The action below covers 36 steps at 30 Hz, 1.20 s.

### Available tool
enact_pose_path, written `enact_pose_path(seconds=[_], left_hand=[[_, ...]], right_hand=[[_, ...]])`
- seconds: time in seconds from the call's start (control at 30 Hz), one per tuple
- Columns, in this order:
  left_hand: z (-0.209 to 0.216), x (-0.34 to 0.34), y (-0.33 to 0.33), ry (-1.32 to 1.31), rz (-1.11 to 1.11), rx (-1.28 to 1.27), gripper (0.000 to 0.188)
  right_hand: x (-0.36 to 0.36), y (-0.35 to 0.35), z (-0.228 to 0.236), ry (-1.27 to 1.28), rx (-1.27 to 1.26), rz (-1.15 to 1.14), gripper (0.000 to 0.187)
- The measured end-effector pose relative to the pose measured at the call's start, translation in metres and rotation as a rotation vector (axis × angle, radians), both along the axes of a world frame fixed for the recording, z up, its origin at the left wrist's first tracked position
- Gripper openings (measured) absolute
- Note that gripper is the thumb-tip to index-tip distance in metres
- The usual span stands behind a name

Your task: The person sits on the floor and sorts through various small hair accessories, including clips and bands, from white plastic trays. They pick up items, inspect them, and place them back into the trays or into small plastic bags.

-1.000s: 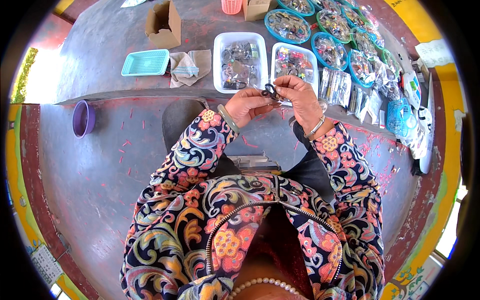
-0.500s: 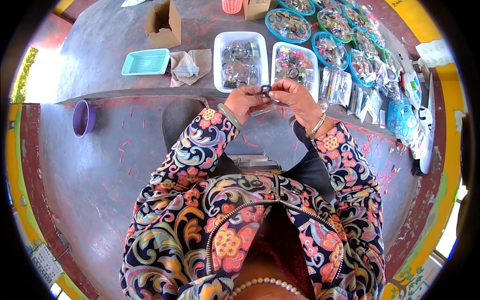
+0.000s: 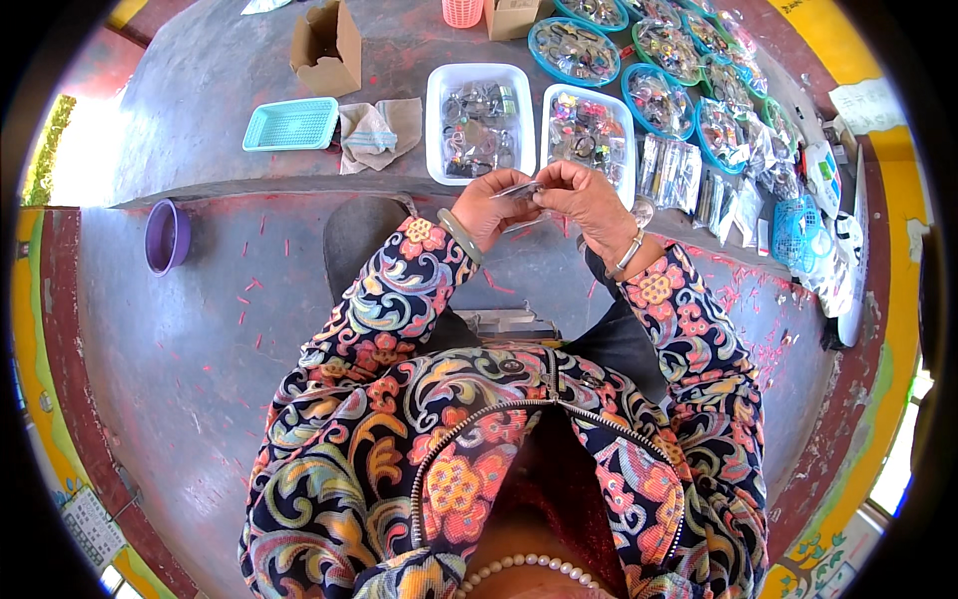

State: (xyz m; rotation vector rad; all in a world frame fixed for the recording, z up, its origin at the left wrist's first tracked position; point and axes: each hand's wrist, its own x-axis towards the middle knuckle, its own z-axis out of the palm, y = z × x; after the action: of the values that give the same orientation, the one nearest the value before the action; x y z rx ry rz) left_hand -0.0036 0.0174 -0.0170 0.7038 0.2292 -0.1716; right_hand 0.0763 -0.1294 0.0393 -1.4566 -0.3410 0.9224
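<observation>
One small, clear plastic packet (image 3: 514, 190) sits pinched in the fingertips of both your left hand (image 3: 487, 208) and right hand (image 3: 595, 206), near the front edge of a white, rectangular plastic tray (image 3: 479, 70) on the grey table (image 3: 205, 115); what the packet holds is too small to tell.

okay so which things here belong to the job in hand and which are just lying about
In use: small plastic packet, left hand, right hand; probably the white trays nearby.
Lying about, seemingly: turquoise basket, cloth, purple bowl.
</observation>
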Motion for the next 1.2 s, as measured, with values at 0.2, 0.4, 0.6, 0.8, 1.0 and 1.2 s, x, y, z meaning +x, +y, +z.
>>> enact_pose_path(seconds=[0.2,0.4,0.6,0.8,1.0,1.2], left_hand=[[0.016,-0.002,-0.001,-0.043,0.012,-0.007,0.019],[0.008,-0.001,-0.001,-0.075,0.033,0.017,0.023],[0.013,0.0,-0.006,-0.042,0.115,0.096,0.017],[0.011,0.001,0.0,-0.012,0.069,0.16,0.016],[0.006,0.003,-0.004,-0.072,0.064,0.276,0.017],[0.002,0.004,-0.009,-0.126,0.086,0.386,0.018]], right_hand=[[0.008,-0.004,-0.002,0.082,0.063,-0.058,0.02],[0.007,-0.004,0.002,0.116,0.037,-0.055,0.022],[0.009,-0.003,-0.002,0.063,0.001,-0.043,0.021],[0.005,0.0,0.001,-0.166,-0.046,0.025,0.022],[0.002,0.002,-0.006,-0.186,-0.045,-0.022,0.019],[0.003,0.001,-0.011,-0.025,0.002,-0.09,0.014]])
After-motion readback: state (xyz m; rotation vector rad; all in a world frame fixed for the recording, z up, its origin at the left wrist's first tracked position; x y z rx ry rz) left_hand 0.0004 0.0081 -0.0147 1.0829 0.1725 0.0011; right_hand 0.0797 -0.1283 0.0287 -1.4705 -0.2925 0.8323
